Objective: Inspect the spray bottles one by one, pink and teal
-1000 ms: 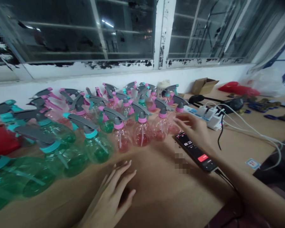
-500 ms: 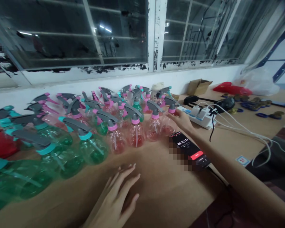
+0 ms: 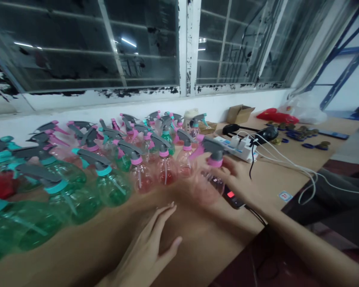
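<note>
My right hand (image 3: 231, 175) grips a clear pink spray bottle (image 3: 208, 187) by its pink collar, below the grey trigger head. The bottle is upright but blurred, and it covers part of a phone (image 3: 235, 199) on the table. Over the bare brown tabletop, my left hand (image 3: 151, 239) is open, fingers stretched out and thumb apart, holding nothing. Left of the held bottle stand pink spray bottles (image 3: 166, 169) with grey heads. Nearer the left edge are green spray bottles (image 3: 112, 187) with turquoise collars.
A white power strip (image 3: 236, 147) with plugs and white cables lies right of the bottles. Behind it are a small cardboard box (image 3: 239, 114), a red bag (image 3: 277, 116) and blue-rimmed items (image 3: 315, 145). The table (image 3: 179, 259) meets a windowed wall at the back.
My right hand has brought the pink spray bottle out of the row toward me, now in front of the phone. My left hand stays low with its fingers closer together. The view has shifted slightly.
</note>
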`<state>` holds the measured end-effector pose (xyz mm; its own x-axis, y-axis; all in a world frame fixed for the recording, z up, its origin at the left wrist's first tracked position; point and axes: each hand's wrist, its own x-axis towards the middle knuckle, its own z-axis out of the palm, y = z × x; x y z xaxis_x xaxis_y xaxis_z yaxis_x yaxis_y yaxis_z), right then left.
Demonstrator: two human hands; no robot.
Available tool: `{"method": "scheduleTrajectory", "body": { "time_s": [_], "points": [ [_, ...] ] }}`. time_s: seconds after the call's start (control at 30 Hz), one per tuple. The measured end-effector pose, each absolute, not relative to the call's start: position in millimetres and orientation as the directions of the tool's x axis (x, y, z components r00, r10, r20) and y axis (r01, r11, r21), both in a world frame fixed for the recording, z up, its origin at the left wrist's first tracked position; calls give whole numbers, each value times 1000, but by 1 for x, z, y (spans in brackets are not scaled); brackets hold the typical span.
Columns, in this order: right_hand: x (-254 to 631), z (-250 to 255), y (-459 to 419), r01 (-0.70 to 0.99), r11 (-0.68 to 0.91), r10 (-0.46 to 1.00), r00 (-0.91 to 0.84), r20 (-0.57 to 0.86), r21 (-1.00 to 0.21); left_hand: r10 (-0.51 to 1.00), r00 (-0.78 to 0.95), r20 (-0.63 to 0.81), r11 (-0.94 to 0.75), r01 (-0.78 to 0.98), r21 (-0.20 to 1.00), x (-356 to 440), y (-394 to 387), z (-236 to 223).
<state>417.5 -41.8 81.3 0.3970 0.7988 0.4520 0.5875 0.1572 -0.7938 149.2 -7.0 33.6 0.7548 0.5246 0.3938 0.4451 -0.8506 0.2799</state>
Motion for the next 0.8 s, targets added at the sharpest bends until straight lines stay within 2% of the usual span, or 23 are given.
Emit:
{"method": "scheduleTrajectory", "body": {
  "time_s": [0.07,0.17,0.27,0.37,0.53,0.63,0.8],
  "points": [
    [384,82,-49,555,259,851,256,458,-791,568,727,387,-822,473,317,154,-8,34],
    [337,80,-50,487,356,880,111,461,-797,632,686,360,-764,473,439,148,-9,35],
    [302,76,-45,482,365,891,69,450,-796,688,640,343,-696,446,563,130,-11,36],
    [275,73,-37,501,388,889,18,458,-774,756,569,324,-619,459,638,103,-12,35],
    [249,70,-24,434,476,876,-159,455,-765,791,543,280,-567,479,670,61,-13,32],
    [240,72,-15,317,539,838,-299,457,-781,776,590,224,-565,491,663,42,-13,34],
    [222,83,-9,59,532,743,-511,432,-845,690,710,137,-581,432,690,28,-8,44]
  ]
}}
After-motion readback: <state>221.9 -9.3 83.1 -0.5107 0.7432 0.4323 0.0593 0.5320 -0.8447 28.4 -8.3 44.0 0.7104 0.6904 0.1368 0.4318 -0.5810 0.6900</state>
